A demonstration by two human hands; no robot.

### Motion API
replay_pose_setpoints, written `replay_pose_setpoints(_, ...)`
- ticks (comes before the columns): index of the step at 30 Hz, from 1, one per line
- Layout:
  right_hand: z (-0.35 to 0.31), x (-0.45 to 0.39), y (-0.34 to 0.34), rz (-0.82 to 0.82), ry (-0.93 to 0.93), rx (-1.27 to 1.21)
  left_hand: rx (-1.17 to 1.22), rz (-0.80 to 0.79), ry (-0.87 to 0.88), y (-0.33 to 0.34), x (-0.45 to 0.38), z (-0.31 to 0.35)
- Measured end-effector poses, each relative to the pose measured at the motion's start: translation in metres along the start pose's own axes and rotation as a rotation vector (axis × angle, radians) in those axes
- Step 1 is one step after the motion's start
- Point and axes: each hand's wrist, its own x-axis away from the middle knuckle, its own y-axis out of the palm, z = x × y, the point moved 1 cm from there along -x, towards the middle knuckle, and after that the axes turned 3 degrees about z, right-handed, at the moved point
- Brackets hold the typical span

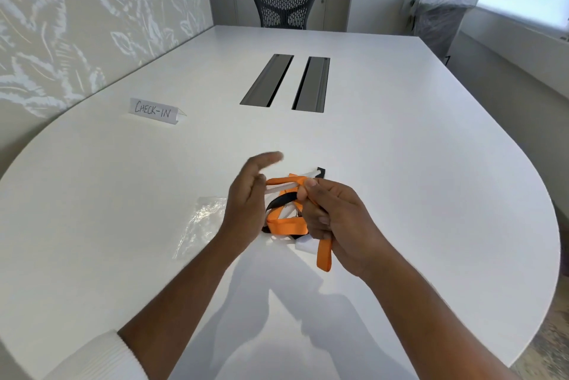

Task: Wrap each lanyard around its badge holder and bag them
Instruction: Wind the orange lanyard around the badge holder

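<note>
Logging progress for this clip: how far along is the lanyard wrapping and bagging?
Early. Nothing looks bagged: the clear plastic bag lies flat on the table. In hand: the right hand pinches the orange lanyard, the left hand open beside it. Black and white straps lie tangled underneath, so wrapping and bagging remain.

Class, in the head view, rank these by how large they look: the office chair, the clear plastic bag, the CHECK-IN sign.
1. Office chair, although farthest away.
2. Clear plastic bag; near the chair in size and closer to the camera, so this order is unsure.
3. CHECK-IN sign, clearly smallest.
</note>
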Motion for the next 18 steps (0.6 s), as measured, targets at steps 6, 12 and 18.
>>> replay_pose_setpoints(6, -0.009, -0.004, 0.009, 0.047, -0.081, 0.036, 0.103, -0.429, 0.024, 0.012, 0.02, 0.022)
replay_pose_setpoints(12, -0.011, -0.002, 0.013, 0.009, -0.113, 0.13, 0.582, -0.285, -0.233, 0.023, 0.018, 0.027)
replay_pose_setpoints(18, 0.018, 0.012, 0.017, -0.024, -0.015, 0.246, 0.893, -0.108, -0.35, 0.019, 0.005, 0.028)
